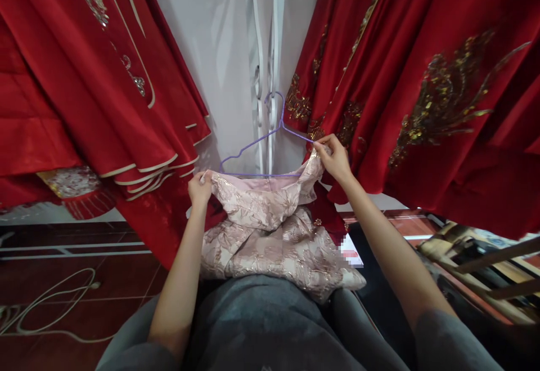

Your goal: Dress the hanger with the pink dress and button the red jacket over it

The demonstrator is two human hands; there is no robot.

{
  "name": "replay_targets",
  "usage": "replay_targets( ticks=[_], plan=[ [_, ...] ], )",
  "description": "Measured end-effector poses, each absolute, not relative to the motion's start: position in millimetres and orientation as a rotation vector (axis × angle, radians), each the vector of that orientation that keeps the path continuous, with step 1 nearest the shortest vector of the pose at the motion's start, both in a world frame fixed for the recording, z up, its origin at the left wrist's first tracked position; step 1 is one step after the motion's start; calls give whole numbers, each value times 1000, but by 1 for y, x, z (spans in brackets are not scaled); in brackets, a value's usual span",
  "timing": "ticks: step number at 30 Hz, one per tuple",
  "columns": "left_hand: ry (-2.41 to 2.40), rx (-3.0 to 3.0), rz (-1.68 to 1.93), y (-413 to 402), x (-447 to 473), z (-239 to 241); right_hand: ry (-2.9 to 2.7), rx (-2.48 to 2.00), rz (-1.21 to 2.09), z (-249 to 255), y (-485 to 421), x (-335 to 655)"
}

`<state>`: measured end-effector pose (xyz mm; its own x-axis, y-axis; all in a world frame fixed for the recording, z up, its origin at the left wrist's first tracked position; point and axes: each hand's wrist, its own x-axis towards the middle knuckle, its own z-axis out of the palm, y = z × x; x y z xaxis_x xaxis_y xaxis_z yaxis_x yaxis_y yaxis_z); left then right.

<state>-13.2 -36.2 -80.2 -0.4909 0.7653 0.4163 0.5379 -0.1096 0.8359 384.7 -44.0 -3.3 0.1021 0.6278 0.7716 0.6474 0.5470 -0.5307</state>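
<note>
A pale pink brocade dress [261, 208] with a shiny woven pattern lies across my lap, its neckline stretched between my hands. My left hand [199, 188] pinches the left shoulder edge of the dress. At the opposite shoulder, my right hand [334, 157] grips the fabric close to the end of a purple wire hanger [258, 134]. The hanger's right arm goes into the dress at that shoulder. Its left end shows outside the cloth, above the neckline and to the right of my left hand. The hook points up and away from me.
Red garments with cream piping [126, 89] hang at the left, and red garments with gold embroidery [439, 101] at the right. White doors or panels [211, 50] stand between them. A white cable [46, 317] lies on the tiled floor. At lower right is a wooden rack [485, 269].
</note>
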Motion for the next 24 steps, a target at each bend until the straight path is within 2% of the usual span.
replay_targets(
  ticks=[6, 11, 19, 22, 24],
  plan=[
    [1841, 1496, 1668, -34, -15, -81, -1583, -1131, -32, -3, -44, 386],
    [1459, 1738, 1737, -40, -3, -47, -1606, -1097, 44, -2, -42, 389],
    [1121, 2157, 1248, -40, 35, 33, -1607, -1035, 204, -4, -39, 389],
    [1048, 2039, 1101, -24, 14, 30, -1604, -996, 248, -3, -39, 390],
    [1086, 1906, 1166, -11, -4, 14, -1594, -997, 254, -2, -40, 389]
  ],
)
